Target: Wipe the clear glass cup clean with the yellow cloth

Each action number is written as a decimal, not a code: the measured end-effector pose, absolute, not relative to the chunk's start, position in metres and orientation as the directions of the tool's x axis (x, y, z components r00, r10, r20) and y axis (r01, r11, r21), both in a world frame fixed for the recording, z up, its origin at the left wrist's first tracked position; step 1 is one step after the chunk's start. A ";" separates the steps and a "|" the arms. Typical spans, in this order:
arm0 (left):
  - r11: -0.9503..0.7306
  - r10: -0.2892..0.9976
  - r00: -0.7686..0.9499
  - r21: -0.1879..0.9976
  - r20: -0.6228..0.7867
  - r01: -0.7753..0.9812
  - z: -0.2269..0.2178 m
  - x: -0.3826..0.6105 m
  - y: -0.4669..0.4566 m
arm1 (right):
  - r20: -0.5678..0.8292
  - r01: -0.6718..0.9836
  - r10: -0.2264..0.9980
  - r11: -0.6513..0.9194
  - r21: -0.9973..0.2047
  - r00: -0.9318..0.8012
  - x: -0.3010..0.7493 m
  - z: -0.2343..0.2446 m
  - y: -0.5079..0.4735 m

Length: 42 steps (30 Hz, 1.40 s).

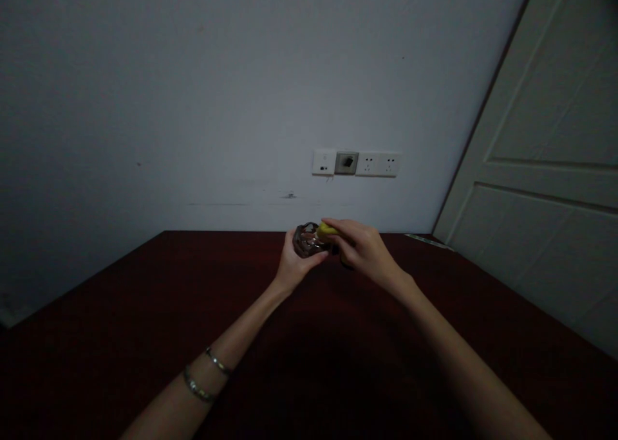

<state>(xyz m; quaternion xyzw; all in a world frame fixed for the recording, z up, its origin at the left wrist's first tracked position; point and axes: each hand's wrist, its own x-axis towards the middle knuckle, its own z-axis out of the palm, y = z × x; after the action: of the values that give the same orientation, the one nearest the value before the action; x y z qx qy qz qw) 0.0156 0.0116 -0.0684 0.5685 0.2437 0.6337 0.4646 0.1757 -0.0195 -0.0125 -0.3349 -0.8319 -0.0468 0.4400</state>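
Note:
Both my arms reach out over a dark red table (145,311). My left hand (293,265) is closed around a small clear glass vessel (306,240), held above the far part of the table. My right hand (363,249) pinches a small yellow object (326,231) at the rim of the glass. Two thin bracelets (205,374) sit on my left forearm. What the yellow object is I cannot make out in the dim light.
A pale wall (217,92) stands behind the table with a row of sockets and a switch plate (356,163). A white panelled door (545,170) is at the right. A thin flat strip (427,239) lies at the table's far right edge.

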 end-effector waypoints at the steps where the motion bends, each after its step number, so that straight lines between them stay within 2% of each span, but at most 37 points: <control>1: -0.452 0.866 0.070 0.835 0.495 -0.315 -0.068 0.016 0.011 | 0.776 0.610 0.508 0.765 -0.208 -0.373 0.176 -0.014 -0.018; 10: -0.506 0.851 -0.019 0.811 0.525 -0.295 -0.073 0.021 0.015 | 0.808 0.688 0.479 0.714 -0.131 -0.343 0.153 -0.019 -0.029; 14: -0.524 0.845 -0.061 0.799 0.532 -0.293 -0.075 0.021 0.019 | 0.809 0.646 0.414 0.762 -0.056 -0.418 0.152 -0.019 -0.028; 19: -0.523 0.841 -0.013 0.806 0.541 -0.277 -0.071 0.020 0.014 | 0.780 0.639 0.394 0.769 0.009 -0.486 0.172 -0.017 -0.018; 23: -0.521 0.837 0.012 0.803 0.548 -0.289 -0.071 0.019 0.013 | 0.790 0.634 0.410 0.773 -0.035 -0.455 0.172 -0.016 -0.019; 27: -0.526 0.834 0.011 0.801 0.552 -0.287 -0.075 0.019 0.017 | 0.780 0.581 0.454 0.801 -0.145 -0.430 0.165 -0.011 -0.027; 29: -0.513 0.837 0.040 0.807 0.546 -0.292 -0.075 0.018 0.017 | 0.759 0.562 0.508 0.794 -0.229 -0.408 0.169 -0.005 -0.030; 32: -0.473 0.829 0.155 0.822 0.537 -0.316 -0.071 0.016 0.012 | 0.769 0.629 0.579 0.711 -0.314 -0.271 0.181 0.006 -0.032; 34: -0.428 0.812 0.260 0.836 0.523 -0.343 -0.068 0.015 0.008 | 0.801 0.680 0.562 0.670 -0.297 -0.204 0.188 0.012 -0.033; 36: -0.385 0.787 0.347 0.845 0.510 -0.371 -0.066 0.015 0.005 | 0.810 0.713 0.548 0.652 -0.257 -0.209 0.190 0.015 -0.034; 40: -0.352 0.754 0.421 0.851 0.504 -0.389 -0.066 0.019 0.002 | 0.726 0.739 0.588 0.653 -0.166 -0.357 0.181 0.012 -0.038; 42: -0.354 0.752 0.430 0.857 0.499 -0.376 -0.067 0.020 0.002 | 0.669 0.706 0.600 0.690 -0.157 -0.438 0.176 0.009 -0.038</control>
<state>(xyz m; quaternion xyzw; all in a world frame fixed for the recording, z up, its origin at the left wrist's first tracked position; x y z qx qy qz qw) 0.0199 0.0021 -0.0673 0.6428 0.1465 0.5135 0.5493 0.1765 -0.0383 0.0088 -0.3866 -0.8449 -0.0730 0.3625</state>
